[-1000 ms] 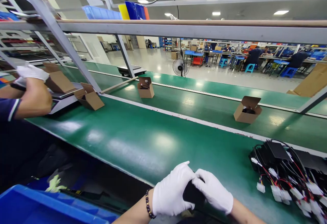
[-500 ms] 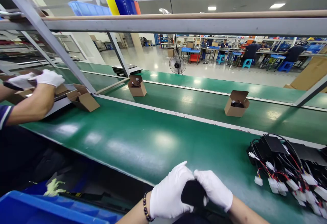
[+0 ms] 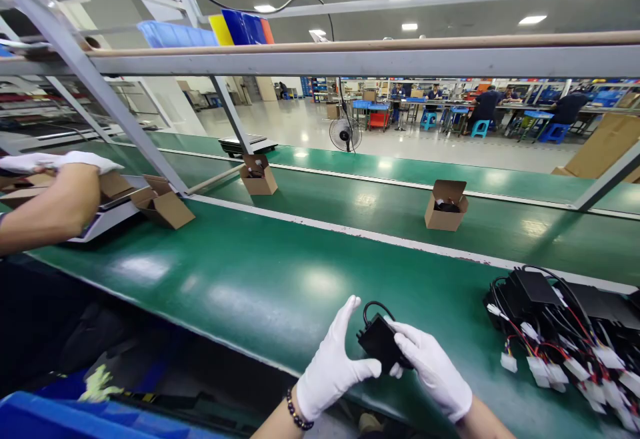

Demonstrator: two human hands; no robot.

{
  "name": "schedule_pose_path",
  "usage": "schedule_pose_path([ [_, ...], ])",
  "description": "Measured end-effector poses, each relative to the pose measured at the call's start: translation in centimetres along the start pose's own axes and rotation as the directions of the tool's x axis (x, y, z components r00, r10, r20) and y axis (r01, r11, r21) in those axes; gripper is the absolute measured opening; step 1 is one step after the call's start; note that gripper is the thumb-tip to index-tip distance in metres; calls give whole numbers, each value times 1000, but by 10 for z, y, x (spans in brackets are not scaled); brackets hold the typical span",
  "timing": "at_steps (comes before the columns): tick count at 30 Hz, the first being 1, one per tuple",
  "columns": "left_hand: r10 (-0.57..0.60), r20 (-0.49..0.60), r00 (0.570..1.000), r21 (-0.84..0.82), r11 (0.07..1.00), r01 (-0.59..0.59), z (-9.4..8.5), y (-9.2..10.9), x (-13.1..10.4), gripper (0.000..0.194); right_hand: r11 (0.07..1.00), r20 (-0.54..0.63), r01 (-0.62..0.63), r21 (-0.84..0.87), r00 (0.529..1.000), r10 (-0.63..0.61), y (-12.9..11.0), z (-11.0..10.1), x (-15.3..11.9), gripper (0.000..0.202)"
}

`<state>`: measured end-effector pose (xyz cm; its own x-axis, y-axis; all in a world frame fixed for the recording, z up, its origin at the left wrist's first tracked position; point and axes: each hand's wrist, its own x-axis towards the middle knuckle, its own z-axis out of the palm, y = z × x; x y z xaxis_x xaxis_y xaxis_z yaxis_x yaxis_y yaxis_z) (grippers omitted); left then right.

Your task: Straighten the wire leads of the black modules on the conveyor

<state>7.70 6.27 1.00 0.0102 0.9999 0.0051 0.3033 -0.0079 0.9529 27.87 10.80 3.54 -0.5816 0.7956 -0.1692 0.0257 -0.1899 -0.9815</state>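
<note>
Low in the view, my right hand (image 3: 434, 371), in a white glove, grips a small black box with a cable (image 3: 383, 345) by its right side. The cable loops up from the box's far edge. My left hand (image 3: 334, 360), gloved and with a beaded bracelet at the wrist, is spread open on the box's left side. Its thumb reaches the box's lower edge; whether it touches I cannot tell. To the right, a pile of similar black boxes (image 3: 535, 289) lies on the green bench (image 3: 280, 292), with black cables, coloured wires and white connectors hanging out.
Two open cartons (image 3: 444, 219) (image 3: 260, 182) with dark contents stand on the green lane beyond a white strip. Another carton (image 3: 167, 207) leans near a co-worker's gloved hands (image 3: 83, 161) at left. A metal shelf rail (image 3: 350, 62) crosses above. A blue bin (image 3: 65, 415) sits lower left.
My left hand has opened off the black box, and its cable now shows; my right hand keeps hold. The two cartons on the far lane have shifted left. The co-worker's hands have moved left.
</note>
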Motion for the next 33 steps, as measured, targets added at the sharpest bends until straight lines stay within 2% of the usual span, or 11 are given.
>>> schedule_pose_path([
  [2,-80,-23,997,-243,967,72,16,1,2,107,998,-64,65,-9,996,-65,6,4,1,53],
  [4,-129,2,992,-425,897,117,31,4,6,86,990,-92,132,-55,986,-137,12,10,2,51],
  [8,-138,-93,986,-392,916,92,39,6,15,33,991,-22,134,-11,991,-134,20,21,3,53],
  [13,-10,-272,962,-137,990,-29,25,-1,28,50,982,27,127,-141,992,-124,27,27,2,54],
  [16,-77,-296,952,-213,977,13,27,-5,30,57,949,-55,177,-260,979,-197,38,25,5,50],
  [18,-150,-278,949,-392,920,31,34,-7,27,58,895,-183,173,-410,946,-267,47,23,8,48],
  [21,-163,-140,977,-675,737,26,47,-11,21,58,705,-249,131,-697,878,-409,57,19,11,41],
  [24,-166,-15,986,-807,584,87,53,-11,18,79,425,-72,205,-882,832,-551,56,20,9,42],
  [29,-140,105,985,-945,295,143,46,-6,24,76,12,226,282,-959,791,-569,29,22,-2,53],
  [31,-92,154,984,-963,210,170,44,-4,25,79,-86,353,365,-927,773,-526,17,19,-7,48],
  [33,-46,184,982,-970,154,189,42,-2,26,78,-83,406,433,-898,740,-536,12,15,-15,37],
])
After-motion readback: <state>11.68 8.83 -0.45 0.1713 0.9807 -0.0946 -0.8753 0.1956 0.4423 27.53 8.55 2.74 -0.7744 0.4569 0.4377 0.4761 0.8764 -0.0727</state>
